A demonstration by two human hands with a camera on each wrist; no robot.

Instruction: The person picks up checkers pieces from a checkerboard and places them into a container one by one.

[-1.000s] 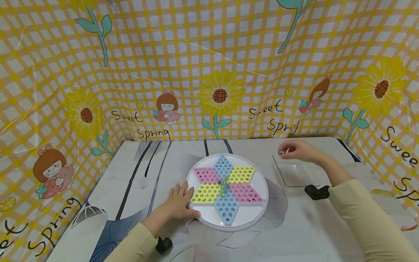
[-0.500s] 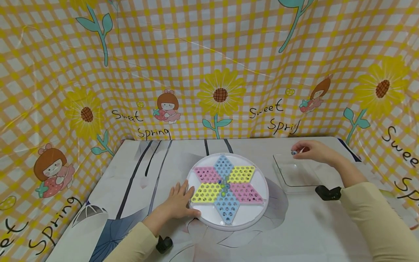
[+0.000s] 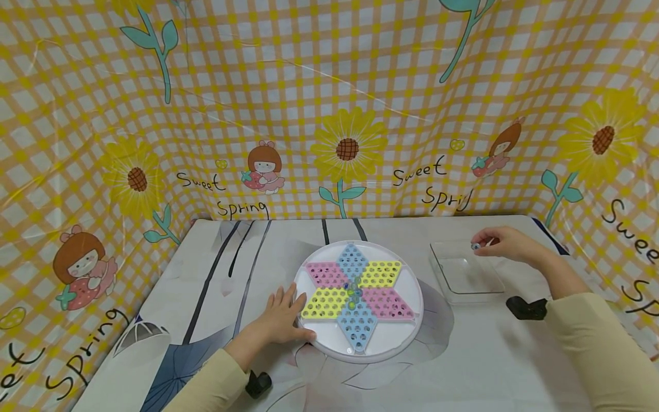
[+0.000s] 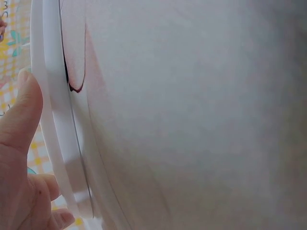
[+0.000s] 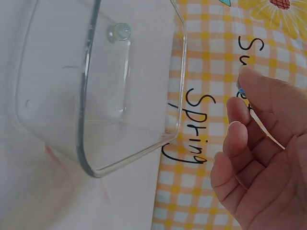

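My right hand pinches a small blue glass marble between thumb and fingertips, above the back right of a clear glass container. Only a sliver of that marble shows in the right wrist view. On the container's bottom lies a pale green marble. A round white Chinese checkers board with a pink, yellow and blue star lies left of the container. Several marbles sit in holes at the star's middle. My left hand, fingers spread, rests against the board's left rim.
A light table cover printed with dark lines lies under everything. Behind it hangs a yellow checked cloth with sunflowers. Each wrist wears a black camera mount; the right one hangs beside the container's front right corner.
My right hand has carried the marble rightward from the container's back left corner, and has come slightly lower in the last half second. The left hand and board stay put.
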